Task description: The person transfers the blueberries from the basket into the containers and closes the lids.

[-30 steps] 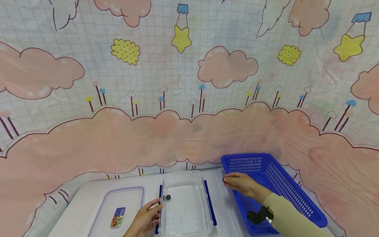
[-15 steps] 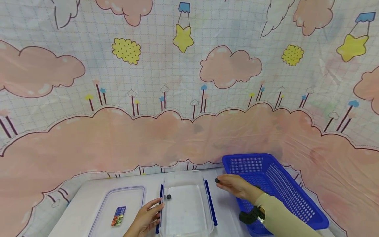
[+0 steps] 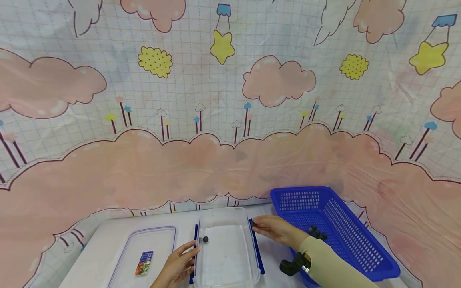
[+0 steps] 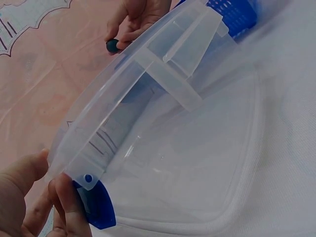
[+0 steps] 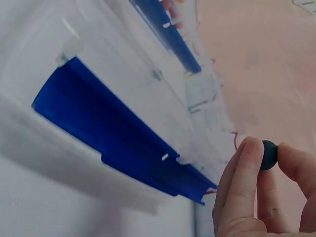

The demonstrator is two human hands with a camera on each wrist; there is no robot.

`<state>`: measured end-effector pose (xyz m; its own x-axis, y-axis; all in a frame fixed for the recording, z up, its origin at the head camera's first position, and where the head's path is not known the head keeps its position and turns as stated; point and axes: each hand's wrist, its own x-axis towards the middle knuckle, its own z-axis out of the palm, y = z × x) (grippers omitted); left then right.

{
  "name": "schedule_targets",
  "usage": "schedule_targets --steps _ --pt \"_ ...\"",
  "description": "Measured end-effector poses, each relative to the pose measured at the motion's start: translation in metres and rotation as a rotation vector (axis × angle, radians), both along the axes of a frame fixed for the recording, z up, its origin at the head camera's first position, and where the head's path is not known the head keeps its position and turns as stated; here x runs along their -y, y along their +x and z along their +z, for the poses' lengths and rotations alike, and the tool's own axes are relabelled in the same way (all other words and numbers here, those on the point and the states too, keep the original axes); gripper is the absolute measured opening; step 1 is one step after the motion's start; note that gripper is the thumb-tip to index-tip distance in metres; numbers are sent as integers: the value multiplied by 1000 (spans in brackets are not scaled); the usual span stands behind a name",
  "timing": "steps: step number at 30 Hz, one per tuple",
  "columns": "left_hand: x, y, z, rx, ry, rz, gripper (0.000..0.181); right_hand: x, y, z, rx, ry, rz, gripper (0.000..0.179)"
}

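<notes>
"While the left hand (image 3: 176,263) rests on the clear box (image 3: 226,256), what are its fingers doing?"

"They sit a little apart, tips against the box's left side by a blue latch (image 4: 101,207), and pinch no ball. A loose ball (image 3: 205,239), dark and small, lies in the box near that wall."

"And the right hand (image 3: 279,230)?"

"Its thumb and fingertips are clamped on the held ball (image 5: 269,155), which is just beside the box's right edge and not yet inside."

"So which step is in hand?"

"Putting that ball into the box, I'd judge. The next move seems to call for clearing the right rim and lowering it well in before the pinch loosens."

"What lies farther off?"

"A blue basket (image 3: 345,224), to the right, with a few small dark pieces (image 3: 317,232) in it, perhaps more balls, though they are too small to be sure. Behind everything hangs a cloth (image 3: 198,168) printed with clouds and stars"
</notes>
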<state>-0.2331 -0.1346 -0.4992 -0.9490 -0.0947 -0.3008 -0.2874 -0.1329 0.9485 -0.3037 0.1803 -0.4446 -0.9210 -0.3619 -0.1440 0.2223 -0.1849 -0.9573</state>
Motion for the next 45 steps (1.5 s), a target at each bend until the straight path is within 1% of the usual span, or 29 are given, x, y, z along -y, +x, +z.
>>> schedule_targets --steps 2,7,14,27,35,39,45 --pt "0 0 0 2 1 0 55 4 1 0 6 1 -4 26" --pt "0 -1 -1 6 -2 7 53 15 3 2 16 20 2 30" --pt "0 -2 -1 9 -4 9 53 28 4 4 33 30 12 32" --pt "-2 0 2 5 -9 5 53 55 4 6 28 64 32 34" --pt "-2 -1 -1 4 -4 16 51 77 0 1 36 91 45 32" --pt "-2 -1 -2 -2 1 17 52 84 -1 -4 16 92 66 30" --pt "-3 0 -4 -38 -15 16 53 91 -3 -9 -21 126 75 31"
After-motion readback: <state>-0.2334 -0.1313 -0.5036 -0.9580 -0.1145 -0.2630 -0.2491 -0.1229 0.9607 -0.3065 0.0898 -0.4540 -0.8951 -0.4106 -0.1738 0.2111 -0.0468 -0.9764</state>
